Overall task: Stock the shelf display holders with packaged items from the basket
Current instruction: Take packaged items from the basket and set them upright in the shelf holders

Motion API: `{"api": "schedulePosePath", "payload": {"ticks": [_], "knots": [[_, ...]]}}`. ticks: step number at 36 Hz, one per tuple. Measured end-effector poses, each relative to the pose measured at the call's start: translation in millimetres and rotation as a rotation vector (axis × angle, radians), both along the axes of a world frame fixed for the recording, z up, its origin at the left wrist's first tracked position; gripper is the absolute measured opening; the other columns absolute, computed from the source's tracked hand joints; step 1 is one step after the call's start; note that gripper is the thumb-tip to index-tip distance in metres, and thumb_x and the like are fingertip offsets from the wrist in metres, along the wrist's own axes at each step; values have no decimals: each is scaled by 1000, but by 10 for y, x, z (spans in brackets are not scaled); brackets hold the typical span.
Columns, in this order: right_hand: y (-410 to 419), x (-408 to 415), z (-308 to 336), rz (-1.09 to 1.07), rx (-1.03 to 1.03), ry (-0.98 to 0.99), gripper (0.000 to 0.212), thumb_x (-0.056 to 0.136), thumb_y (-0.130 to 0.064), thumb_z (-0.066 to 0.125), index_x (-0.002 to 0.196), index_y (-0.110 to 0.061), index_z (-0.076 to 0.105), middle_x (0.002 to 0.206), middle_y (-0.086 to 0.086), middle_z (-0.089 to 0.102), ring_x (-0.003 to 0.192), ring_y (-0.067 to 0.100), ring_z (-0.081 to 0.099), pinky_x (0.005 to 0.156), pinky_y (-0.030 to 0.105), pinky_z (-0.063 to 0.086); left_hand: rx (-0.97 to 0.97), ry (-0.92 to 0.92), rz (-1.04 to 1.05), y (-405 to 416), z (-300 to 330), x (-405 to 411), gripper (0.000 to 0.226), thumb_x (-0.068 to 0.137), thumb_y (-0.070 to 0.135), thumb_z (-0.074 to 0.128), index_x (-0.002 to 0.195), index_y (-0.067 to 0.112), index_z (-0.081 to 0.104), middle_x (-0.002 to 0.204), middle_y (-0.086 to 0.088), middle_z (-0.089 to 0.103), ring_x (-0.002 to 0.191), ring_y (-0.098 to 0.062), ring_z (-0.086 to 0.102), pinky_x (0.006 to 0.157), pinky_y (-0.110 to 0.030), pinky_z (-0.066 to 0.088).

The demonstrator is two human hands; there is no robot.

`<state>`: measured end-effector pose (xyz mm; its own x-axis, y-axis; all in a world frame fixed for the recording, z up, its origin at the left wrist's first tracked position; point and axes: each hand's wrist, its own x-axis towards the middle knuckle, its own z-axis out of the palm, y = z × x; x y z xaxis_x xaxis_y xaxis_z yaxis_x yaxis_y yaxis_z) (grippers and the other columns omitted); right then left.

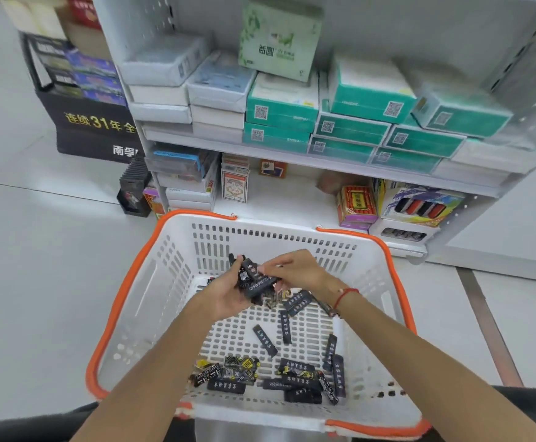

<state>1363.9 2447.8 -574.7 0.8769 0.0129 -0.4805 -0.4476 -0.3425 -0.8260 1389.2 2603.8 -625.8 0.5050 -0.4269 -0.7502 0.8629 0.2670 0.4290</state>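
Both hands, left hand (pixel 228 295) and right hand (pixel 295 271), gripped one bunch of black packets (pixel 253 282) above one white basket (pixel 151 282) holding roughly fifteen more.

Bright even indoor light, soft faint shadows, pale sheen on the floor (pixel 37 250), wide-angle bending at the edges, upper shelf (pixel 292 154) boxes smeared and blurred

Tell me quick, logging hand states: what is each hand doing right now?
Left hand: holding a bunch of black packets over the basket.
Right hand: pinching a packet in that bunch.
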Motion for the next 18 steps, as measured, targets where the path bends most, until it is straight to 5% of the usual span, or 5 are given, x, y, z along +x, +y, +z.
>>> {"api": "schedulePosePath", "payload": {"ticks": [6, 9, 14, 18], "knots": [[20, 77, 670, -54, 295, 15, 16, 79, -11, 74, 89, 0, 70, 75, 4, 70, 60, 6, 65, 60, 12, 51, -99, -101, 209, 183, 541, 140, 61, 92, 50, 48, 131, 3, 47, 104, -24, 68, 77, -29, 72, 54, -31, 57], [112, 113, 989, -12, 392, -12, 8, 80, 0, 70, 88, -3, 69, 74, 5, 71, 63, 9, 68, 63, 11, 52, -79, -205, 268, 236, 893, 201, 55, 95, 50, 42, 127, 5, 51, 84, -15, 72, 58, -21, 70, 46, -24, 54], [303, 236, 1394, 42, 276, -56, 26, 76, 10, 69, 101, 1, 68, 74, 6, 72, 60, 11, 69, 62, 15, 56, -14, -342, 209, 314, 1368, 273, 54, 96, 54, 35, 114, 8, 59, 84, -10, 72, 76, -21, 66, 61, -31, 54], [385, 319, 1705, 87, 135, -102, 24, 78, 1, 72, 99, -8, 65, 80, 8, 71, 61, 11, 68, 64, 17, 57, 33, -360, 172, 345, 1668, 305, 51, 97, 50, 38, 105, 4, 59, 79, -15, 70, 63, -24, 67, 51, -29, 56]]}}
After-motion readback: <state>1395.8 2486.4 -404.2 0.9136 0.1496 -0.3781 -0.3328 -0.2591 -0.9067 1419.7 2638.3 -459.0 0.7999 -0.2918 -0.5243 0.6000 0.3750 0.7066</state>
